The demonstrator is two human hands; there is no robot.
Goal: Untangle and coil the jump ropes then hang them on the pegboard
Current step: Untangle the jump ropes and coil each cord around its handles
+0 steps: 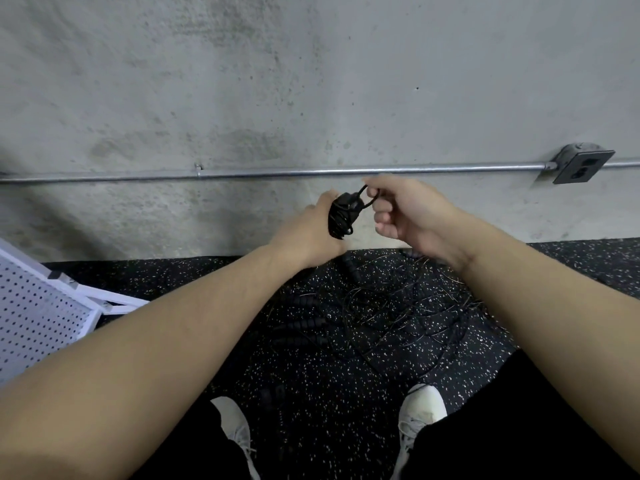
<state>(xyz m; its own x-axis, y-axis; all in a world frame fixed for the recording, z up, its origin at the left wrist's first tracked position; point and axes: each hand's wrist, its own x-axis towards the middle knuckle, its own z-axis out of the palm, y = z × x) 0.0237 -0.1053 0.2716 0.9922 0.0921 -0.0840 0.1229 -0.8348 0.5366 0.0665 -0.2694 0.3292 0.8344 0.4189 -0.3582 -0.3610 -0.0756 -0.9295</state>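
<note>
The left hand (311, 233) is curled tightly round a small black bundle of coiled jump rope (343, 214), held up in front of the concrete wall (277, 81). The bundle sits upright in the fist, with wraps of cord showing above and to the right of the knuckles. Just to its right, the right hand (405, 216) pinches a thin loop of cord (367, 197) that sticks out from the top of the bundle; its thumb and forefinger close on the loop while the other fingers fold loosely into the palm. The two hands are near each other, joined only by that loop.

Below them, on the speckled black floor (311, 375), lies a loose tangle of jump ropes (381, 306), thin cords crossing over one another, with ribbed black handles (301, 327) at its left side. The tangle lies between the wall and the person's white shoes (419, 410).

At the left edge a white pegboard (38, 313) leans tilted, well apart from the hands. A metal conduit (277, 173) runs along the wall behind the hands to a grey outlet box (581, 164) at far right.
</note>
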